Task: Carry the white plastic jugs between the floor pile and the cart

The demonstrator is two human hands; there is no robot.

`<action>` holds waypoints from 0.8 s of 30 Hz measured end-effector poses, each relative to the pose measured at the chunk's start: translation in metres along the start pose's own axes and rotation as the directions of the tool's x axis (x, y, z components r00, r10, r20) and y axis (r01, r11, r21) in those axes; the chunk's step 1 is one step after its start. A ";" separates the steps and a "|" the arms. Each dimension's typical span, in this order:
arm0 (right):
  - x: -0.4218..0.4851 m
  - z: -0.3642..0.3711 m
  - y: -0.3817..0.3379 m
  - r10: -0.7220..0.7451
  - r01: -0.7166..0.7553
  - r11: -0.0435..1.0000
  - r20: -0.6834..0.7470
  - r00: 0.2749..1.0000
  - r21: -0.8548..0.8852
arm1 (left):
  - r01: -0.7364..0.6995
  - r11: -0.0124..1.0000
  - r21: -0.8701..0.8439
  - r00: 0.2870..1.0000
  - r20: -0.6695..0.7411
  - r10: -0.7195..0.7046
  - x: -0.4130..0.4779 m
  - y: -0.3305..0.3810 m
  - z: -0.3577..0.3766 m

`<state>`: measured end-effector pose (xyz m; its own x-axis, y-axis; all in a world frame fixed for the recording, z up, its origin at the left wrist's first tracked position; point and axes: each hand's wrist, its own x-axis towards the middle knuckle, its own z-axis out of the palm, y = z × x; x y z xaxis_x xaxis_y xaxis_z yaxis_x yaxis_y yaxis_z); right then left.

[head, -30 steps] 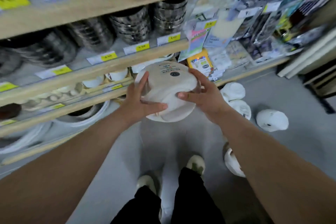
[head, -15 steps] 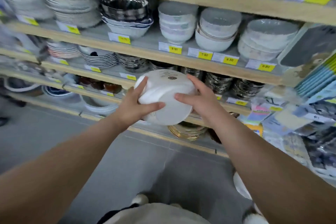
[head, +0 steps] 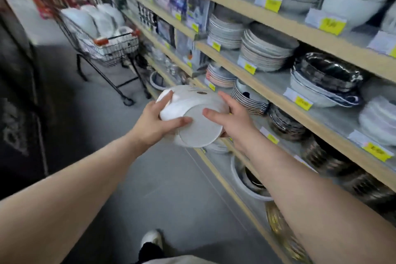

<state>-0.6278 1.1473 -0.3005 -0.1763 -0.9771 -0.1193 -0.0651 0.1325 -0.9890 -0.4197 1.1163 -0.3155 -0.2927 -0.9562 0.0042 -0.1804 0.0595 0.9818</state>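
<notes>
Holding the stack of white round ceramic bowls (head: 192,117) upside down in the aisle, left hand (head: 153,123) and right hand (head: 232,121) clasp its sides; a bowl may slide out, because only the fingers press them together.

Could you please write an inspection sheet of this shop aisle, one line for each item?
Surface: grey floor, partly blurred.
Job's things: white bowls, upside down, held between both hands.
Clutter: shopping cart with white ware down the aisle.
Hands: left hand and right hand grip the bowls from opposite sides.
Cables: nothing seen.
Surroundings: wooden shelves with stacked plates, yellow price tags.
</notes>
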 end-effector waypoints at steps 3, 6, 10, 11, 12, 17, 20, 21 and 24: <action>0.058 0.066 -0.016 -0.036 0.036 0.999 0.072 0.997 -0.001 | -0.029 0.999 0.045 0.996 -0.087 0.033 0.035 -0.006 -0.070; 0.106 0.126 -0.031 -0.048 0.045 0.999 0.134 0.990 0.019 | -0.012 0.997 0.070 0.981 -0.190 0.025 0.062 -0.011 -0.132; 0.162 0.188 -0.047 -0.049 0.043 0.999 0.205 0.978 0.033 | 0.047 0.992 0.117 0.962 -0.274 -0.013 0.093 -0.016 -0.199; 0.178 0.203 -0.050 -0.048 0.041 0.999 0.222 0.974 0.036 | 0.062 0.989 0.135 0.954 -0.299 -0.019 0.101 -0.019 -0.215; 0.194 0.217 -0.053 -0.047 0.040 0.999 0.242 0.969 0.037 | 0.076 0.985 0.153 0.948 -0.317 -0.024 0.110 -0.022 -0.230; 0.283 0.283 -0.064 -0.064 0.068 0.998 0.330 0.942 0.000 | 0.149 0.976 0.159 0.910 -0.408 -0.072 0.167 -0.042 -0.294; 0.344 0.319 -0.073 -0.070 0.082 0.997 0.376 0.924 -0.014 | 0.147 0.981 0.126 0.903 -0.422 -0.081 0.214 -0.053 -0.330; 0.366 0.331 -0.077 -0.080 0.091 0.996 0.397 0.915 -0.009 | 0.141 0.983 0.118 0.904 -0.420 -0.079 0.231 -0.056 -0.343; 0.428 0.368 -0.091 -0.097 0.112 0.994 0.455 0.885 -0.005 | 0.155 0.982 0.111 0.879 -0.469 -0.086 0.276 -0.061 -0.378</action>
<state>-0.3357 0.6556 -0.2933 0.2970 -0.9536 -0.0488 -0.0895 0.0231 -0.9957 -0.1344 0.7403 -0.3023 0.1985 -0.9801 0.0083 -0.3262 -0.0581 0.9435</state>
